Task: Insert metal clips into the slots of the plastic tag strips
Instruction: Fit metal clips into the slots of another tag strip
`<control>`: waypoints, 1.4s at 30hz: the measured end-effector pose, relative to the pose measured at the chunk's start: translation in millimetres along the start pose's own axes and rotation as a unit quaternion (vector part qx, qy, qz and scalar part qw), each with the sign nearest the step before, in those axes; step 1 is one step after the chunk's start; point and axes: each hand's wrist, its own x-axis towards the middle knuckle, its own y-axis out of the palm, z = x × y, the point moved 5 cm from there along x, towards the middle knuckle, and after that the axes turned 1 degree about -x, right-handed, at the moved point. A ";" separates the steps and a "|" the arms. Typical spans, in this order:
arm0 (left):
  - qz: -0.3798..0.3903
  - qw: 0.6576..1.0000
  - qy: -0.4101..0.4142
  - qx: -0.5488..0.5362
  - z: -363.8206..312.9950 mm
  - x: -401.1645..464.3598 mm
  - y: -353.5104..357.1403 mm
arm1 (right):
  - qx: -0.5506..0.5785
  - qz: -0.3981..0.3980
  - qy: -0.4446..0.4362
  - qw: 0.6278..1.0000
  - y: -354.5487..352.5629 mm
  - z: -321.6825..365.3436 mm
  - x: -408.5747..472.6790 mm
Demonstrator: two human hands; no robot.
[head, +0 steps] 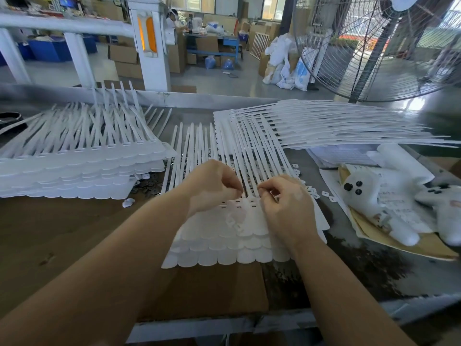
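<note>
A stack of white plastic tag strips (224,245) lies in front of me on the bench, its scalloped tag ends toward me and thin tails pointing away. A row of small slots (245,203) shows between my hands. My left hand (212,186) hovers over the left part of the slot row with fingers curled, fingertips pinched together; anything in them is too small to tell. My right hand (284,198) rests on the right part of the stack, thumb and forefinger pinched at the slot row. Small metal clips (311,189) lie scattered just right of my right hand.
A tall pile of tag strips (79,168) sits at the left, another fanned pile (324,126) at the back right. Dark loose clips (147,184) lie between the piles. White plush toys (374,193) on paper occupy the right. A big fan (374,46) stands behind.
</note>
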 end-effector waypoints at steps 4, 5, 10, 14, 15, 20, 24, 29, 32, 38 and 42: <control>0.150 0.988 0.010 0.027 -3.1 -16.1 -3.6 | -0.003 0.004 0.000 1.000 1.5 -1.0 0.1; 0.176 0.983 0.009 0.044 -2.3 -18.4 -3.2 | -0.003 0.007 0.001 1.000 1.8 -1.5 0.4; 0.203 0.976 -0.001 0.073 4.4 -20.1 2.2 | 0.006 0.007 0.010 1.000 2.5 -2.1 1.1; 0.152 0.985 0.007 0.078 3.8 -13.7 1.4 | 0.006 0.004 0.010 1.000 2.7 -3.3 0.9; 0.134 0.987 0.009 0.085 3.1 -11.8 1.2 | 0.006 0.002 0.010 1.000 2.6 -3.6 0.9; 0.013 1.000 -0.014 -0.015 4.4 -6.3 2.7 | 0.040 -0.013 -0.001 0.999 0.6 -2.8 0.6; -0.044 0.993 -0.015 -0.112 2.0 -5.1 8.9 | 0.089 -0.011 -0.012 0.996 0.5 0.0 -1.4; -0.071 0.994 0.018 -0.084 -7.1 -4.7 17.6 | 0.165 0.010 0.013 0.986 -0.6 1.1 -2.2; -0.089 0.994 0.037 -0.055 -11.8 -4.7 19.0 | 0.210 0.030 0.027 0.977 -3.5 -0.1 1.2; -0.132 0.989 0.070 0.012 -17.3 -7.2 17.8 | 0.284 0.056 0.067 0.955 -8.0 -4.0 3.3; -0.151 0.984 0.089 0.037 -17.5 -8.6 17.7 | 0.306 0.077 0.090 0.945 -7.2 -6.1 3.9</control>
